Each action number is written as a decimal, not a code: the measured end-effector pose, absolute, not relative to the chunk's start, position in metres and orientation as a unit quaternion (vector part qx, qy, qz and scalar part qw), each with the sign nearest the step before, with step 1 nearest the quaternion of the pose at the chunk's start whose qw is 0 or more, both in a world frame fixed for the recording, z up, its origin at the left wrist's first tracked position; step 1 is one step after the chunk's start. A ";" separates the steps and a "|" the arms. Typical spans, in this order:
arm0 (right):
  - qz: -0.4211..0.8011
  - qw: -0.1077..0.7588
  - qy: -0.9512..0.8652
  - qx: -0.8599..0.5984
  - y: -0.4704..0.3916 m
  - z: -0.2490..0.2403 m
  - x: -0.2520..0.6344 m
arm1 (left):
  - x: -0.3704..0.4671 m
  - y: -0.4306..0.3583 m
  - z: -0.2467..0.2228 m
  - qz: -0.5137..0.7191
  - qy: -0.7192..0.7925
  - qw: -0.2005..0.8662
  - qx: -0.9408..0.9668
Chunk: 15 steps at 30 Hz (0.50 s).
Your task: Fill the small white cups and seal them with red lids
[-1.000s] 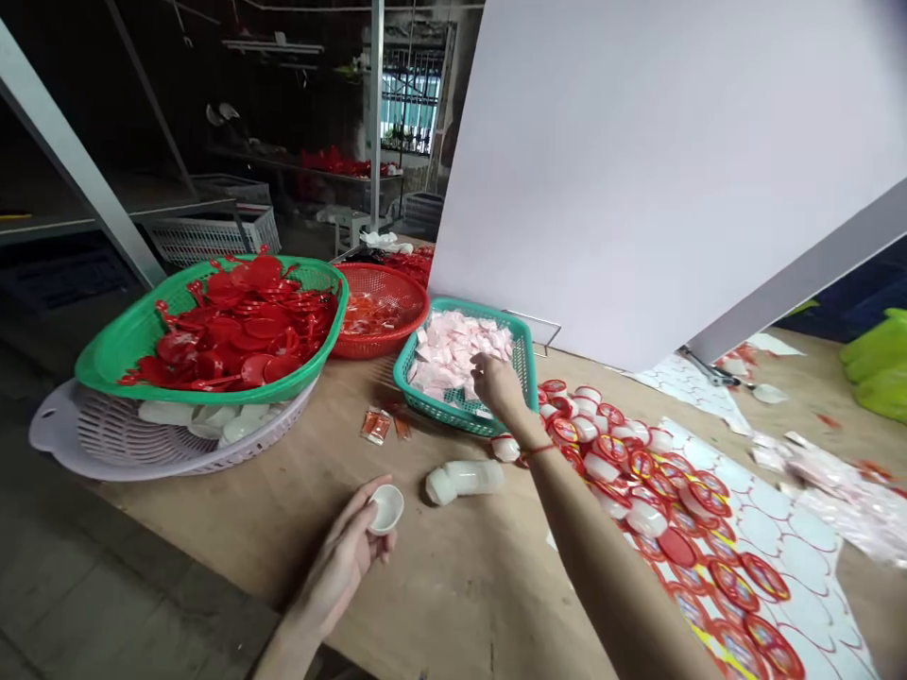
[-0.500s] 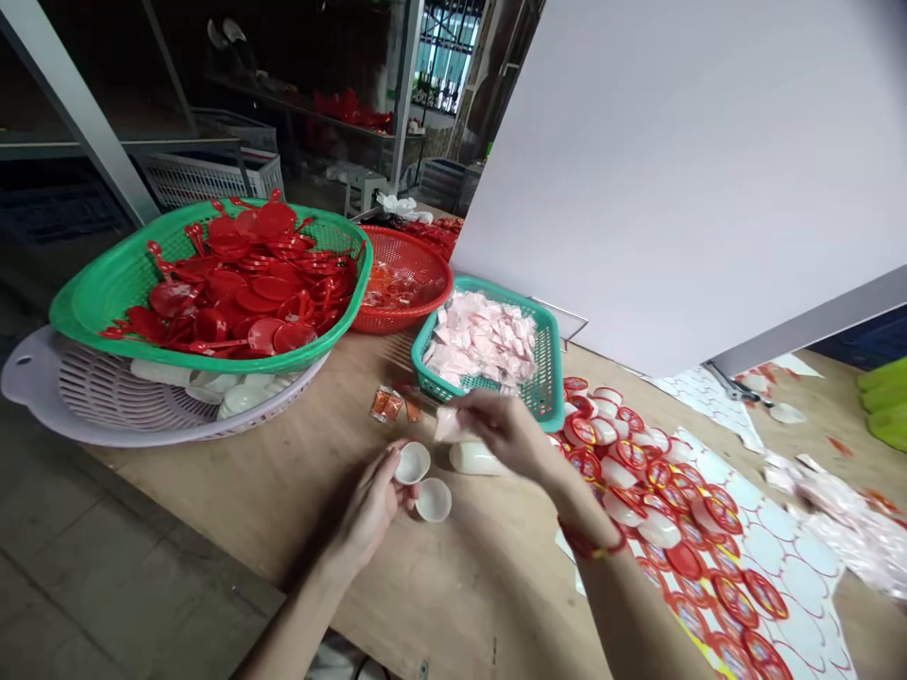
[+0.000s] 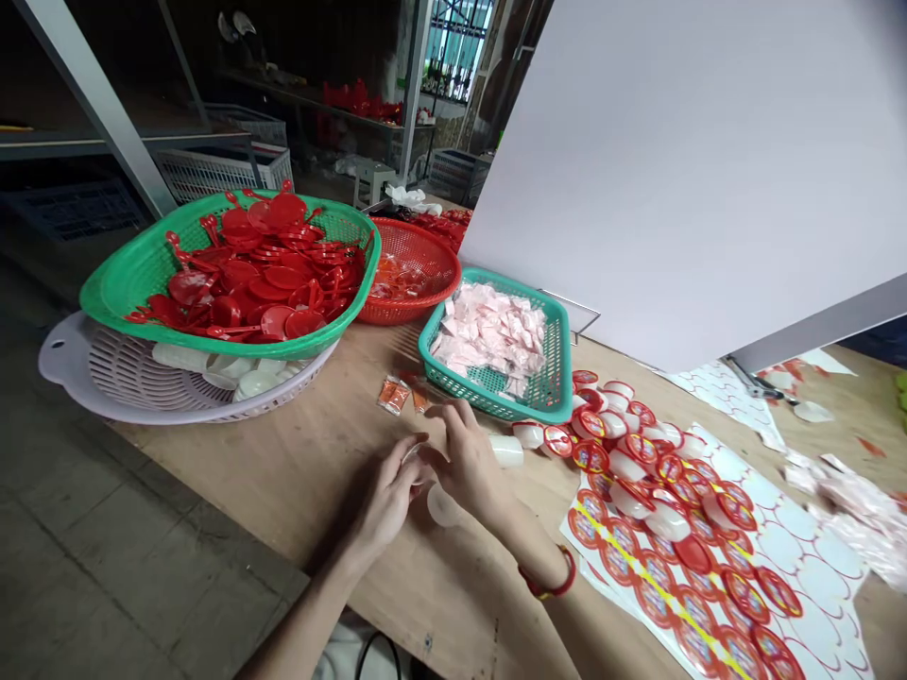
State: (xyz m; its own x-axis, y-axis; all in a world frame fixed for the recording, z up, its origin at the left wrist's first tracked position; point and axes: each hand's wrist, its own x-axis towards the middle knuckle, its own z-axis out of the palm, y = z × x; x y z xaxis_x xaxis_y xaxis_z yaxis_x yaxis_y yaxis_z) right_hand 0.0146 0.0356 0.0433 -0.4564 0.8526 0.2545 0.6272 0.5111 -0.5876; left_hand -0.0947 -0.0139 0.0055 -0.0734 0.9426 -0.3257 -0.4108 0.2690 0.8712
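My left hand [image 3: 388, 496] is closed around a small white plastic cup [image 3: 411, 453], of which only a bit of rim shows between the fingers. Right over that cup is my right hand [image 3: 464, 463], its fingers bent and apart, with nothing visible between them. A second translucent cup [image 3: 443, 506] lies on the table by my right wrist, partly covered by the hand. Behind the right hand lies a stack of white cups [image 3: 507, 450]. Small orange-brown packets [image 3: 394, 395] rest just beyond my fingers. Past them stands a teal basket [image 3: 565, 354] with pinkish-white packets [image 3: 488, 331].
At left, a green basket [image 3: 106, 293] of red plastic lids or scoops sits on a lilac basket [image 3: 67, 364] with white cups. A red basket [image 3: 453, 274] stands behind. Filled red-lidded cups [image 3: 630, 463] cover sticker sheets [image 3: 814, 567] at right, before a white panel [image 3: 673, 170].
My right hand has come left and down from beside the teal basket to the cup in my left hand. The pinkish packet it pinched is out of sight. The view shifted slightly.
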 end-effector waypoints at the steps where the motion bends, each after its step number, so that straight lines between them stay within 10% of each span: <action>1: 0.220 0.277 -0.807 -0.472 0.035 0.039 0.011 | -0.096 -0.014 0.004 0.541 0.503 0.613 0.281; 15: 0.118 0.052 -0.785 -0.606 0.093 0.022 -0.018 | -0.123 -0.016 0.015 0.554 0.531 0.575 0.284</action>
State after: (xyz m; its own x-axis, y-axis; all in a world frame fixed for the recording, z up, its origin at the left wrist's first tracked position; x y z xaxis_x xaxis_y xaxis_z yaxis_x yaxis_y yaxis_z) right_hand -0.0178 0.0934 0.0223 -0.2612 0.9634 -0.0603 0.9387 0.2389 -0.2485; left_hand -0.1234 -0.0156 0.0148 -0.1776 0.9386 -0.2957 -0.3352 0.2248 0.9149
